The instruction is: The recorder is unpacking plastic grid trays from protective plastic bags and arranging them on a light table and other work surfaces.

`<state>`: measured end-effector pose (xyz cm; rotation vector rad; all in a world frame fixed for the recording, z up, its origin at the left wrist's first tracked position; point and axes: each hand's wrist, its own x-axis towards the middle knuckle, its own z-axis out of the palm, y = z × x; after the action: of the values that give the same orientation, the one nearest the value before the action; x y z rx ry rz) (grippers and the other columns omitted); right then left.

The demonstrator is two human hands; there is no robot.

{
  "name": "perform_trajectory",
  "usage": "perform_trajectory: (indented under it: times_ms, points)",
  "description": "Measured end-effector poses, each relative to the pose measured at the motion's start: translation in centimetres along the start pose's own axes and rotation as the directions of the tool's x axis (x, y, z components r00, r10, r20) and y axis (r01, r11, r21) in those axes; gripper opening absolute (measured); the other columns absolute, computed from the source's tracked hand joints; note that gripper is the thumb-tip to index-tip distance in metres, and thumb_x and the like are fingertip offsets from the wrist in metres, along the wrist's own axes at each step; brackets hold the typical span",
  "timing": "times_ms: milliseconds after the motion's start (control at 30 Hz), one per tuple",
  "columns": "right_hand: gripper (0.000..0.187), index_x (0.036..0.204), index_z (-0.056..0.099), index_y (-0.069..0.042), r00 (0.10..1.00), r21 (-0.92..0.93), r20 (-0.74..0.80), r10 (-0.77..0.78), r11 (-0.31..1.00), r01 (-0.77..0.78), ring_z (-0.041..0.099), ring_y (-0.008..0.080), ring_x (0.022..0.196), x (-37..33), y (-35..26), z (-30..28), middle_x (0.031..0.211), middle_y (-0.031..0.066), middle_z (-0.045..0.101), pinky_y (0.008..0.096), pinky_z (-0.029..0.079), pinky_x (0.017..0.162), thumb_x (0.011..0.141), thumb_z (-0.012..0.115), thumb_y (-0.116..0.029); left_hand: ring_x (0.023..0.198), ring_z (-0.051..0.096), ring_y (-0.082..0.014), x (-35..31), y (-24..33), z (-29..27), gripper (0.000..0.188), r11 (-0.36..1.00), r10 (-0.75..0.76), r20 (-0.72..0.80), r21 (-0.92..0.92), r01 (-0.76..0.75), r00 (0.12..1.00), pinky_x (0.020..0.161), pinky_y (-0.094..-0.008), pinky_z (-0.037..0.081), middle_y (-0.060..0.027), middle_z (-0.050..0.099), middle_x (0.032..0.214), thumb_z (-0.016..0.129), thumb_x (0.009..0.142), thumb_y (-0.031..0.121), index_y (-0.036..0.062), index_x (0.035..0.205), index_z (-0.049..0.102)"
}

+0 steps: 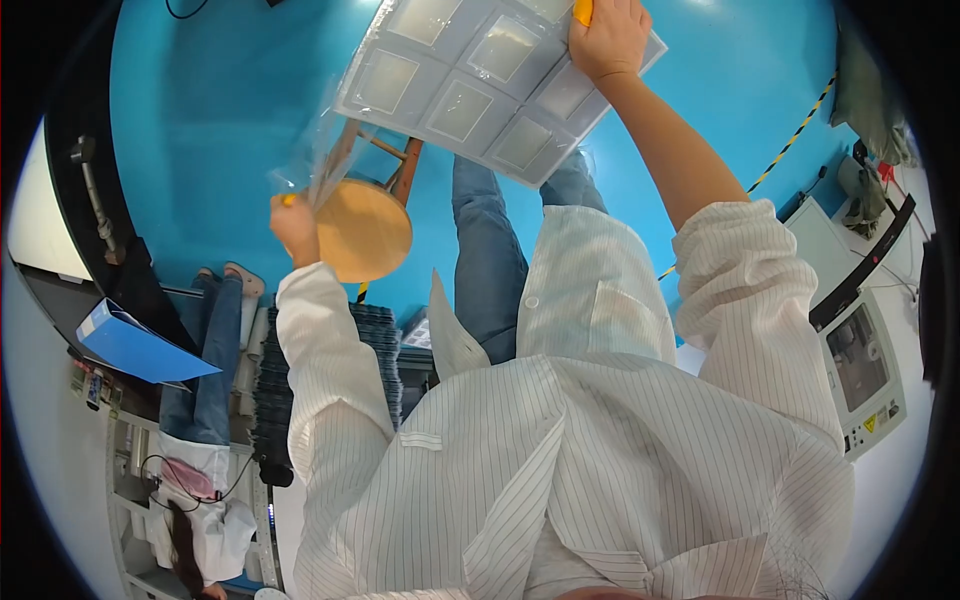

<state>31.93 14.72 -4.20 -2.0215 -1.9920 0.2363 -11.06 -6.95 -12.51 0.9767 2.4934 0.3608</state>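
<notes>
A pale grey tray (492,128) with several square pockets is held tilted over the floor, ahead of my body. At its upper right edge my right hand (612,42) is closed on it, with a yellow cover on a finger. Clear plastic film (328,135) stretches from the tray's left side down to my left hand (294,230). That hand is closed on the film's end, and yellow shows at a fingertip. Some of the tray runs beyond the upper edge of the picture.
Below the film stands a round wooden stool (365,235). At left are a blue binder (145,342), a black ridged stack (275,400) and another person in jeans (215,340). A machine with a window (862,360) stands at right, near yellow-black floor tape (800,133).
</notes>
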Motion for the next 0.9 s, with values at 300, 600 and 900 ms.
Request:
perform_trajectory:
  times_ms: [300,600,900]
  points:
    - [0.037,0.12,0.045,-0.004,0.993,-0.059,-0.082,-0.089,0.995,0.084,0.049,0.0333,0.096,-0.2,0.4,1.0,0.108,0.0189,0.052,0.0406,0.037,0.086,0.086,0.04,-0.019,0.06,0.062,-0.0305,5.7,-1.2,-2.5,0.02,0.509,0.197,0.157,0.827,-0.238,0.968,0.052,-0.0429,0.05,-0.0128,0.062,0.065,0.046,0.082,0.023,0.0047,0.089,0.043]
    - [0.043,0.129,0.037,-0.013,0.997,-0.135,0.014,-0.071,0.988,0.072,0.044,0.0284,0.104,-0.7,1.7,3.1,0.107,0.0108,0.051,0.0394,0.026,0.094,0.087,0.037,-0.025,0.069,0.062,-0.0322,-1.1,-11.7,-4.6,0.03,0.612,-0.109,0.092,0.791,-0.006,0.99,0.056,-0.0424,0.05,-0.017,0.06,0.083,0.05,0.082,0.028,0.0029,0.097,0.05]
    - [0.042,0.128,0.037,-0.01,0.998,-0.139,0.032,-0.053,0.989,0.057,0.041,0.0311,0.108,-0.8,1.4,2.3,0.115,0.0148,0.048,0.0422,0.026,0.094,0.088,0.034,-0.023,0.096,0.054,-0.0295,6.2,9.3,1.5,0.035,0.91,0.322,-0.082,-0.25,-0.332,0.943,0.086,-0.0368,0.04,-0.0144,0.059,0.102,0.056,0.075,0.02,0.0101,0.109,0.058]
